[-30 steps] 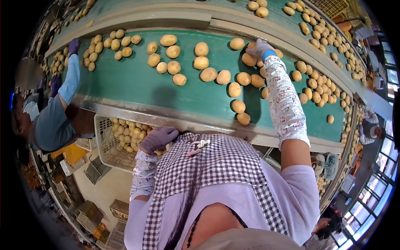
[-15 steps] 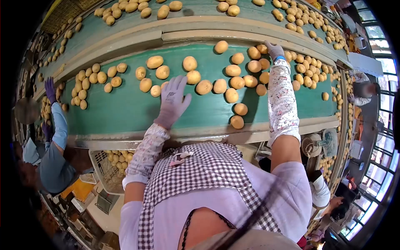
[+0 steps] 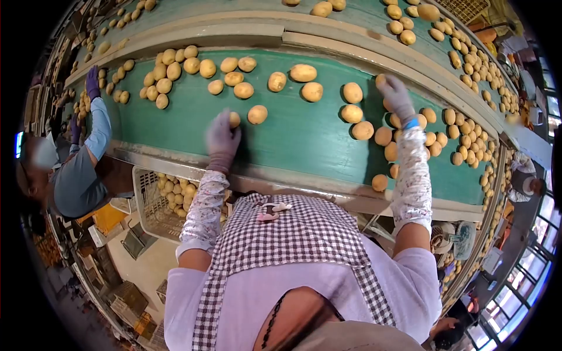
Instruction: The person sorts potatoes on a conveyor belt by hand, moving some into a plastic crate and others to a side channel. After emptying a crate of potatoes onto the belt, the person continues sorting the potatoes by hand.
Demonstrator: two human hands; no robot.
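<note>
Grips a potato (image 3: 235, 119) in curled left hand (image 3: 222, 139) fingertips on the belt (image 3: 293, 137); holds right hand (image 3: 395, 96) open-fingered among loose potatoes (image 3: 363, 130).

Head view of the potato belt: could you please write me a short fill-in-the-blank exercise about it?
1. The potatoes lie on a ___ belt.
2. The left hand touches a small potato; the right hand reaches toward the belt's ___ edge.
3. The white crate under the belt's near edge holds ___.
4. The co-worker's sleeve is ___.
Missing words: green; far; potatoes; blue.
</note>
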